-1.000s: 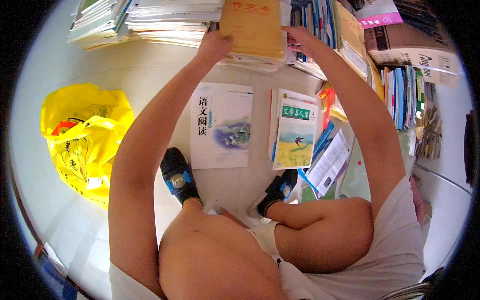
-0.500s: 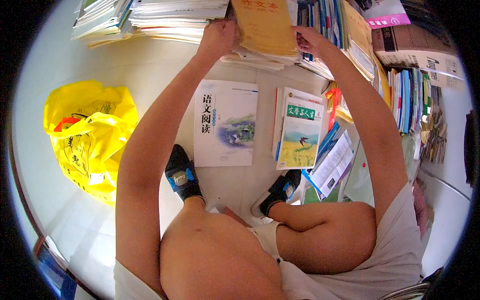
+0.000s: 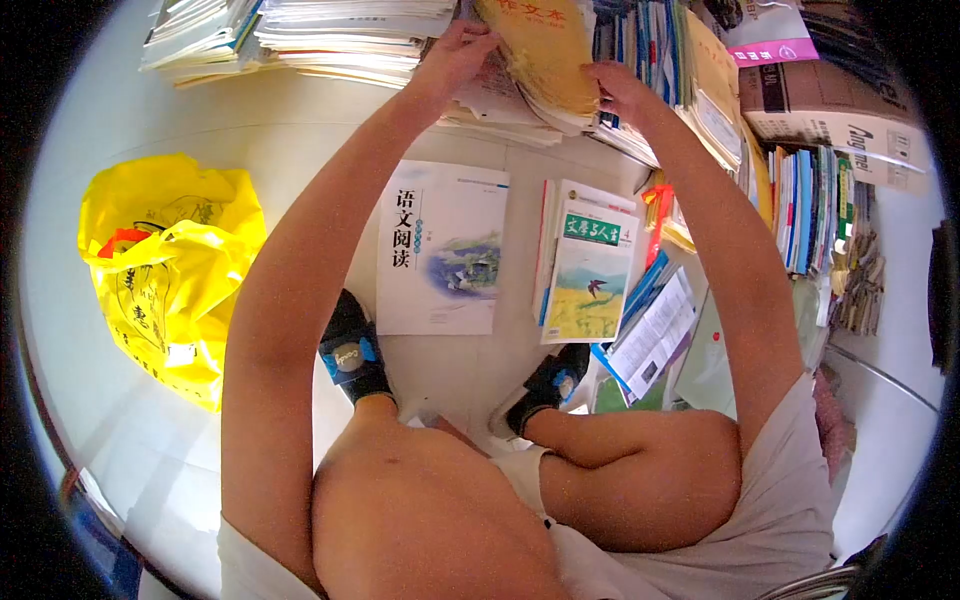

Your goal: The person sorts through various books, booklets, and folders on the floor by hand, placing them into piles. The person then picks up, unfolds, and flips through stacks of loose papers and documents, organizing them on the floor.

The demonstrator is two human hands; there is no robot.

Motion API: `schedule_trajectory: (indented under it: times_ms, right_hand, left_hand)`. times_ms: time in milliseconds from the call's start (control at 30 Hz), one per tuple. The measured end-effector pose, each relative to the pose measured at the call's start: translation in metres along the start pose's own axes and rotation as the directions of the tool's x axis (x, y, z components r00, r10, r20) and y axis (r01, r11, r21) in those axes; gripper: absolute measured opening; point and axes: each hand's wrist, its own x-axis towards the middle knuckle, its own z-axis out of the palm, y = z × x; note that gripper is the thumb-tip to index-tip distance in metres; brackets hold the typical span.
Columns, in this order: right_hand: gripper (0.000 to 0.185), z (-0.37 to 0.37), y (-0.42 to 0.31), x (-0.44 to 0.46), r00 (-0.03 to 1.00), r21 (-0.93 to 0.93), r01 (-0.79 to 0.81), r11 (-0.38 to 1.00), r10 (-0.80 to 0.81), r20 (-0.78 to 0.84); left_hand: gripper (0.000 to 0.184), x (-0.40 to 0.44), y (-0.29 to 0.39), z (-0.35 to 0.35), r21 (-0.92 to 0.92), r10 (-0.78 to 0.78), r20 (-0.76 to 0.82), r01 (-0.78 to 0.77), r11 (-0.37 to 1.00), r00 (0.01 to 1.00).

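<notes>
My left hand (image 3: 458, 62) is at the left edge of a tan-covered stack of exercise books (image 3: 545, 55) at the top of the head view, fingers bent against it. On the opposite edge, my right hand (image 3: 622, 90) is closed, its thumb near the lower right corner. The stack is tilted, and its lower corner pages look frayed and fanned. Beneath it lie more papers (image 3: 510, 118), partly covered. A white Chinese reading textbook (image 3: 445, 250) lies flat on the floor below my hands. To its right, a magazine with a bird on the cover (image 3: 590, 275) tops a small pile.
A yellow plastic bag (image 3: 170, 280) slumps on the left. Tall paper stacks (image 3: 350, 35) stand at the back. Rows of upright books (image 3: 815, 210) and a cardboard box (image 3: 840, 125) line the right. Blue folders with papers (image 3: 650, 325) lie near my slippered foot (image 3: 550, 385).
The tan exercise books have turned and tilted, their lower corner shifting slightly down. My left hand has moved right and its fingers have loosened from a fist. The view has shifted slightly.
</notes>
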Motion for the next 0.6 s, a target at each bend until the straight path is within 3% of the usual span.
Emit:
schedule_trajectory:
  times_ms: [133,200,233,267,300,333,367,400,433,500,567,600]
  right_hand:
    - [0.035,0.001,0.000,-0.002,0.998,-0.010,0.062,0.998,-0.062,-0.003]
    - [0.038,0.002,-0.004,-0.004,0.997,-0.031,0.083,0.996,-0.083,0.007]
    - [0.046,0.004,-0.009,-0.003,0.991,-0.291,0.133,0.947,-0.131,0.025]
    - [0.053,0.007,-0.013,-0.002,0.983,-0.529,0.177,0.830,-0.174,0.056]
    - [0.053,0.012,-0.017,-0.008,0.983,-0.528,0.179,0.831,-0.175,0.057]
    - [0.059,0.019,-0.022,-0.022,0.865,-0.714,0.399,0.575,-0.495,0.085]
    - [0.066,0.027,-0.026,-0.036,0.649,-0.837,0.499,0.224,-0.737,0.189]
    - [0.066,0.039,-0.039,-0.054,0.649,-0.838,0.497,0.226,-0.737,0.187]
    - [0.070,0.054,-0.056,-0.074,0.688,-0.813,0.564,0.145,-0.627,0.366]
    - [0.073,0.065,-0.057,-0.088,0.694,-0.766,0.638,0.077,-0.487,0.530]
    - [0.077,0.069,-0.045,-0.091,0.599,-0.725,0.687,0.059,-0.611,0.517]
    - [0.077,0.074,-0.049,-0.095,0.598,-0.724,0.688,0.059,-0.612,0.518]
  left_hand:
    - [0.049,-0.004,-0.003,0.008,-0.014,0.091,-0.069,-0.093,0.996,0.993]
    - [0.053,-0.008,0.000,0.013,-0.169,0.032,-0.102,-0.049,0.984,0.994]
    - [0.053,-0.015,0.003,0.015,-0.166,0.030,-0.101,-0.046,0.985,0.994]
    - [0.057,-0.024,0.005,0.016,-0.186,0.053,-0.046,-0.060,0.981,0.998]
    - [0.061,-0.031,0.010,0.017,-0.206,0.079,0.008,-0.076,0.976,0.997]
    - [0.061,-0.030,0.000,0.014,-0.204,0.080,0.008,-0.076,0.976,0.997]
    - [0.064,-0.031,-0.016,0.010,-0.106,0.179,-0.008,-0.179,0.978,0.984]
    - [0.068,-0.029,-0.034,0.007,-0.007,0.277,-0.013,-0.277,0.961,0.961]
    - [0.068,-0.027,-0.049,0.007,-0.008,0.277,-0.011,-0.277,0.961,0.961]
    - [0.079,-0.024,-0.064,0.007,-0.003,0.205,-0.060,-0.206,0.979,0.977]
    - [0.076,-0.026,-0.066,0.009,-0.087,0.205,-0.044,-0.209,0.974,0.978]
    - [0.074,-0.028,-0.063,0.010,-0.170,0.207,-0.027,-0.208,0.963,0.978]
